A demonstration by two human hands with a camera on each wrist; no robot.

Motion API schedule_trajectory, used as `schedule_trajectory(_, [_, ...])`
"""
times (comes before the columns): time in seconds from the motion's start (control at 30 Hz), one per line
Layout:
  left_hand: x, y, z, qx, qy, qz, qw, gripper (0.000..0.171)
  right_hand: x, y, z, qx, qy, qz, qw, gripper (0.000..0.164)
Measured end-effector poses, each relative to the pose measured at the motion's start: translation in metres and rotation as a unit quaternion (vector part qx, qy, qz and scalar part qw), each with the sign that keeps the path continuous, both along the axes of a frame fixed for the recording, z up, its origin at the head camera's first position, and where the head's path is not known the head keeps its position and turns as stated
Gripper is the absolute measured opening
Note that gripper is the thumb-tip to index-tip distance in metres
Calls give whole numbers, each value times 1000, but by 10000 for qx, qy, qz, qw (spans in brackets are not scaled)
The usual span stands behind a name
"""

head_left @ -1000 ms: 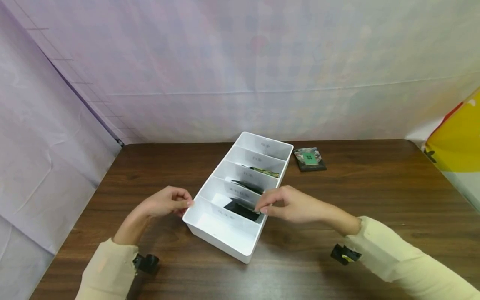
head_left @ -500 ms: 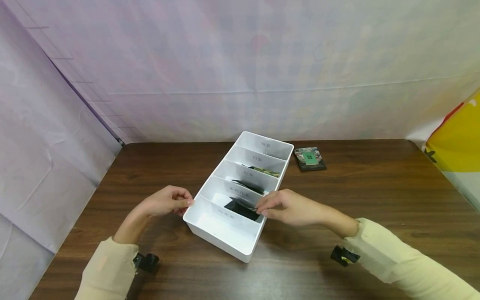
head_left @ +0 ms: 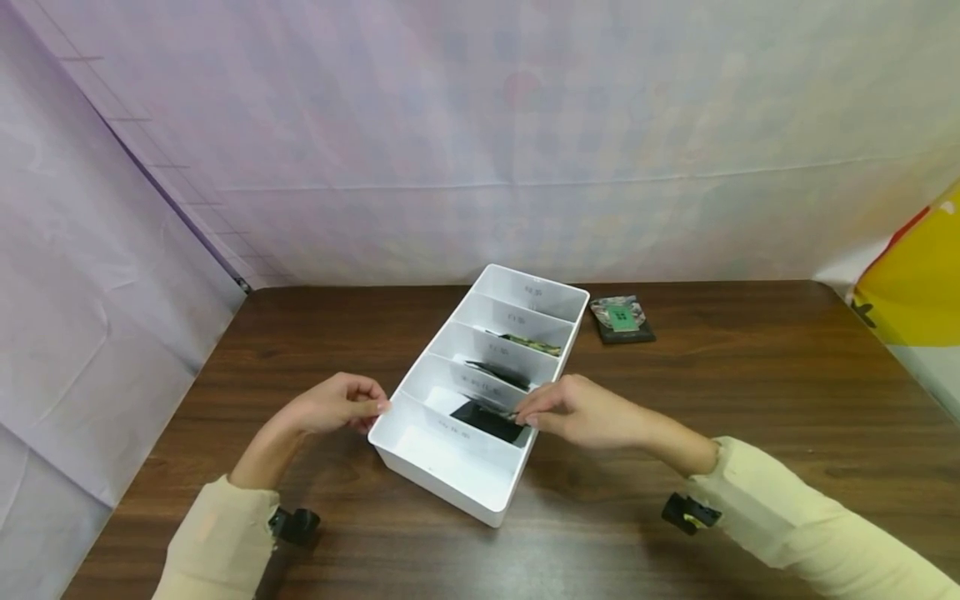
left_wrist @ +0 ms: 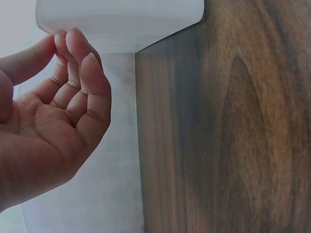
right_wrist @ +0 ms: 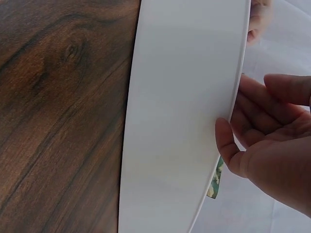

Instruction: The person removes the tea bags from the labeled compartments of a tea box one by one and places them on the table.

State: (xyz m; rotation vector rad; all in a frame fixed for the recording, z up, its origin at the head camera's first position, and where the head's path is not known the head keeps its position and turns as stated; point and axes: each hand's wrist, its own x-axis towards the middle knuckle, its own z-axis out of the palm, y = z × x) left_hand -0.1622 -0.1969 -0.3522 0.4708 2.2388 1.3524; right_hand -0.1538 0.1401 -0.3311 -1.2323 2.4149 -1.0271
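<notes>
A white divided box (head_left: 442, 467) lies slantwise on the table, with handwriting on its dividers. My left hand (head_left: 333, 404) pinches its left rim near the front; thumb and fingertips meet at the edge in the left wrist view. Over the right rim, my right hand (head_left: 585, 412) pinches the corner of a black flat packet (head_left: 487, 419) in the second compartment from the front. In the right wrist view the box wall (right_wrist: 180, 97) hides this packet, and the little finger rests outside the rim. The frontmost compartment holds nothing.
Farther back in the box stand another dark packet (head_left: 498, 375) and a camouflage-patterned packet (head_left: 531, 342). A dark packet with a green label (head_left: 622, 319) lies on the wooden table (head_left: 750, 383), right of the box. Pale cloth (head_left: 525, 167) hangs behind.
Both hands keep almost the same places. The right fingers shift very slightly, and the upper edge of the black packet tilts a little within its compartment.
</notes>
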Motion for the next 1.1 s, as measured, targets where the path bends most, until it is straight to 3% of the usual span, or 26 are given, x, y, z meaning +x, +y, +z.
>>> schedule_trajectory(0.47, [-1,0,-1,-42,-18,21,10000,16,0,2,10,-149,218,-259,9993,15])
schedule_trajectory(0.63, [0,1,-1,27,-26,28,10000,16,-2,3,14,-160,79,-390,9991,16])
schedule_trajectory(1.1, [2,2,1,75,-43,3,10000,15,-5,7,34,-210,259,-552,9979,17])
